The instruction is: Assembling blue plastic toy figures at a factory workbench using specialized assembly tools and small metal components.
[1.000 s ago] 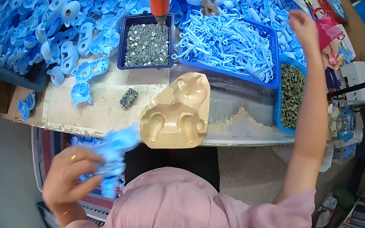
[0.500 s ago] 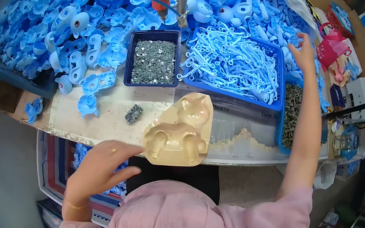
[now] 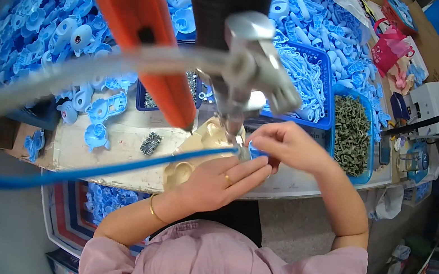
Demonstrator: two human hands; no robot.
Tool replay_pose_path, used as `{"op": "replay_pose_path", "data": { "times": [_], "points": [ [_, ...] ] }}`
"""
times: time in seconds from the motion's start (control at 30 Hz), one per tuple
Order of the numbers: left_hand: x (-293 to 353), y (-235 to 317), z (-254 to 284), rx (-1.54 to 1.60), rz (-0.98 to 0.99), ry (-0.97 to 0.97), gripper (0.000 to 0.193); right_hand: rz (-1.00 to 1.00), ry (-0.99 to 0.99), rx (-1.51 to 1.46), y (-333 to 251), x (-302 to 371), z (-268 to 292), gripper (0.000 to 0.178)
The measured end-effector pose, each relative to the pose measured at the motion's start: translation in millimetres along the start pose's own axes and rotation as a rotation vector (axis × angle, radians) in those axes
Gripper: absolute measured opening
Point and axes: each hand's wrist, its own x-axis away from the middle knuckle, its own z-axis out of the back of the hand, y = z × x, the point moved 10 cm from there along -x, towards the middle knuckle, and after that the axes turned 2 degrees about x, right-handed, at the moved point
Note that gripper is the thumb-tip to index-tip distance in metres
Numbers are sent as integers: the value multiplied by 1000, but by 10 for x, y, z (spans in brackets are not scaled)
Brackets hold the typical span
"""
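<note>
A tan moulded holder [image 3: 177, 175] with animal-shaped hollows lies at the table's front edge, partly covered by my hands and hanging tools. My right hand [image 3: 294, 148] is closed in a pinch on a small light-blue plastic part [image 3: 255, 151] at the holder's right side. My left hand [image 3: 218, 181] reaches over the holder with fingers stretched out, its fingertips close to the right hand's fingers. Whether they touch the part is hard to tell. Above both hands hang an orange-bodied tool [image 3: 151, 42] and a metal-tipped tool [image 3: 236, 102], whose tip overlaps the holder.
A large heap of blue plastic shells [image 3: 27, 17] fills the left. Behind stand a screw tray [image 3: 142, 100] and a basket of blue looped strips [image 3: 327, 82]; a blue tray [image 3: 367, 173] of dark green pieces is right. A blue hose [image 3: 90, 167] crosses in front.
My right hand has come from the far-right parts heap to the holder with a small blue part. My left hand has moved right over it. The hanging tools now loom larger and lower.
</note>
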Motion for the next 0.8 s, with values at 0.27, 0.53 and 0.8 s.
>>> {"op": "replay_pose_path", "data": {
  "times": [0.27, 0.53, 0.8],
  "points": [
    [311, 15, 328, 94, 148, 74, 41, 583, 1317, 1103, -812, -373, 2911, 32],
    [834, -163, 560, -72, 284, 75, 38, 308, 1093, 1345, -734, -747, 3090, 24],
    [1209, -289, 430, -99, 281, -63, 31, 528, 626, 564, -815, 132, 740, 20]
  ]
}}
